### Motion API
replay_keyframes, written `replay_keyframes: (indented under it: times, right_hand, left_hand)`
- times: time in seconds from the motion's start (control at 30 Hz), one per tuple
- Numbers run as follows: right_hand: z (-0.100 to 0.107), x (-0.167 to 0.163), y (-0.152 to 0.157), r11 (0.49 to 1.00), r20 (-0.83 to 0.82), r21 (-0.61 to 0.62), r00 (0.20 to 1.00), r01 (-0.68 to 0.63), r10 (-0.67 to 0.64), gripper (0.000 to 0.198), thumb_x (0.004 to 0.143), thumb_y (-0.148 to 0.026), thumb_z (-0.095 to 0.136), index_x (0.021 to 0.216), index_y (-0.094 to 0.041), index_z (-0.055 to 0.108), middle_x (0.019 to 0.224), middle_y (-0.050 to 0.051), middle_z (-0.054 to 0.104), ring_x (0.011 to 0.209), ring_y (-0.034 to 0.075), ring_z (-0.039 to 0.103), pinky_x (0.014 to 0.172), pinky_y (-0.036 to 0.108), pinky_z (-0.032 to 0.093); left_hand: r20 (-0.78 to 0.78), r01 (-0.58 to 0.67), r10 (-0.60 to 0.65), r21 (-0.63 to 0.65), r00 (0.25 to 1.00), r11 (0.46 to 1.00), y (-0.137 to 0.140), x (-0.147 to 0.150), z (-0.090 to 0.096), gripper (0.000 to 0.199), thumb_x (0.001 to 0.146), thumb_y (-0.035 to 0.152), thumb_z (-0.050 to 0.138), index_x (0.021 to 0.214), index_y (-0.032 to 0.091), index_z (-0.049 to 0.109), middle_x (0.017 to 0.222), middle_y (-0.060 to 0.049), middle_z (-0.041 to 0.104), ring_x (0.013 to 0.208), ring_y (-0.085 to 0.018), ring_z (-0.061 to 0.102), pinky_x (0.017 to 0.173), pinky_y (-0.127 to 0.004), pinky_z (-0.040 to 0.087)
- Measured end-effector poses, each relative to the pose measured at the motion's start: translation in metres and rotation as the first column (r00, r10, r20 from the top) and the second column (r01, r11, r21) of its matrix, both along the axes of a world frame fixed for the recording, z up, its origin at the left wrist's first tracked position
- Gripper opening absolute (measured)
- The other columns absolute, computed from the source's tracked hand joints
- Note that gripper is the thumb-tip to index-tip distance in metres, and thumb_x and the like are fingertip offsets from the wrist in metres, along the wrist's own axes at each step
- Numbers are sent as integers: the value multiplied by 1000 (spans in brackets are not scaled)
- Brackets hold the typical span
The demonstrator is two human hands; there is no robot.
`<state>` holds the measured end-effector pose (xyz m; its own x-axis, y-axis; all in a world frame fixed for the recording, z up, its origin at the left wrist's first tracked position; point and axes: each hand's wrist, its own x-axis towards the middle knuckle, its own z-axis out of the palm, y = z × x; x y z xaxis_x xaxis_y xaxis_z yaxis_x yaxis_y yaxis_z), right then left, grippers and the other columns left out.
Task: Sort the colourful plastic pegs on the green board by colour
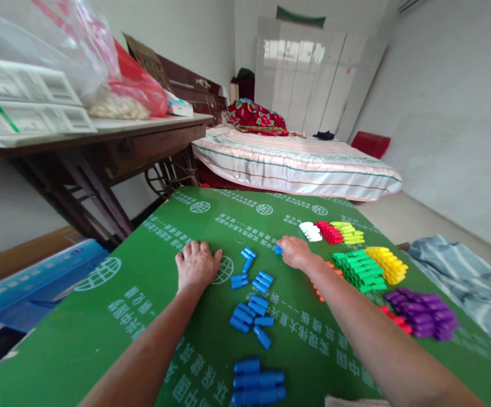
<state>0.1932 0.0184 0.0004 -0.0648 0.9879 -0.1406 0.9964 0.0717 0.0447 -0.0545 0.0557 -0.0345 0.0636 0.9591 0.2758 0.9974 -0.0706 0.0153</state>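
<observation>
Nearest the Camera, Saw a Close Group of Blue Pieces (258, 381); Pinched One More in the Right Hand (297, 252)

Held a small blue piece (278, 249) at the bunched fingertips of the right hand, over the far half of a green board (80, 339). Could not tell touching from hovering. Rested the left hand (198, 265) palm down on the board, well apart from the right, fingers slightly bent and thumb out to the side.

Between the hands and toward the camera, saw loose blue pieces (242, 312) in small clusters, some side by side, some askew. To the right of the right hand, found three neat groups in a line: white pieces (310, 232), red pieces (329, 232) and yellow-green pieces (347, 232). Closer in, saw stacked green pieces (358, 268) with yellow pieces (387, 264) just beside. Glimpsed orange pieces (318, 291) on either side of the right forearm, partly hidden by it. Nearer still, noted heaped purple pieces (426, 314) with a second red group (397, 320) at their left.

Read the board as printed with white characters and globe emblems. Beyond its far edge, saw a bed (296, 161) under a striped sheet, topped with red floral bedding (256, 117), and a pale wardrobe (307, 85) behind. At left, saw a table (143, 129) bearing boxes (20, 90) and a red plastic bag (137, 85); at right, rumpled striped cloth (453, 277).
</observation>
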Motion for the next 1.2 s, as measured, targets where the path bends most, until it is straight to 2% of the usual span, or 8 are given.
replay_keyframes:
  times: [1.2]
  right_hand:
    - [-2,4,-1,998,34,-12,998,-55,55,31,81,-9,48,105,-19,66,109,10,66,100,20,63,78,26,45]
  left_hand:
    - [23,-8,8,13,1000,1000,1,1,-6,53,86,49,33,112,9,57,127,-21,53,122,-35,42,95,-48,34]
